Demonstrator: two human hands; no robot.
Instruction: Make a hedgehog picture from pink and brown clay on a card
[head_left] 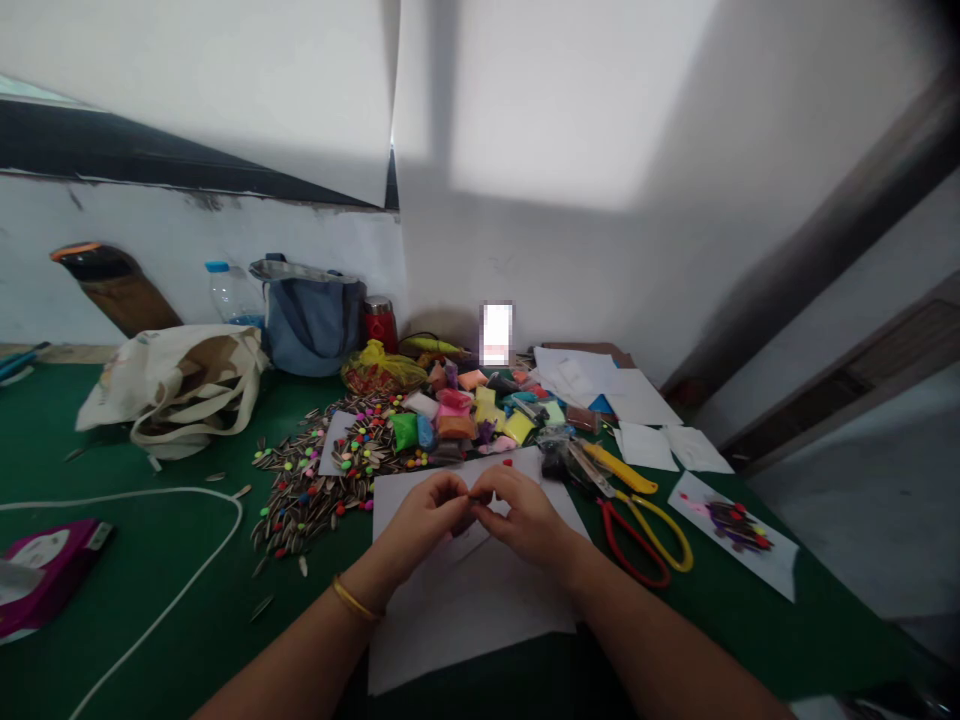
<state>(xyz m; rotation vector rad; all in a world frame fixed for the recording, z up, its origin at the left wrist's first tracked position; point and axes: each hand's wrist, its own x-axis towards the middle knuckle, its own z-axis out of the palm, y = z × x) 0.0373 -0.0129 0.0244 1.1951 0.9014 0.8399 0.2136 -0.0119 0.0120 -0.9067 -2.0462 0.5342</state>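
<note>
1. Grip: left hand point(431, 515) and right hand point(525, 515) meet just below frame centre, fingertips together in a narrow pinch on a small dark piece point(472, 497). Too small to identify; the fingers cover most of it.
2. Under the hands: white paper point(480, 625), lying flat at lower centre. A smaller sheet on it is mostly hidden by the hands. Yellow bangle point(355, 600) on left wrist.
3. Surface: green tabletop point(172, 620), running off the left and bottom edges.
4. Just left of the paper: heap of dark striped seeds point(296, 500) mixed with bright little balls; white card point(335, 445) partly buried in it.
5. Right of the paper: scissors point(611, 530), one red handle, one yellow; yellow-handled cutter point(621, 468) next to them, blade area cluttered. Farther right, card point(781, 575) with seeds and coloured bits on it.
6. Room: pale wall point(540, 250) behind, light patch on it upper centre. Bright rectangle point(496, 335) against wall is pixelated, unreadable.
7. Cut off: magenta box point(64, 585) at left edge; both forearms at the bottom.
8. Containers: small packets point(457, 425) of coloured material at centre; yellow net bag point(382, 372) with reddish contents; clear bottle point(223, 292), blue cap; red flask point(381, 328), lidded; blue bag point(311, 325) upright, cream tote point(172, 355) slumped. Can't see what's in either bag.
</note>
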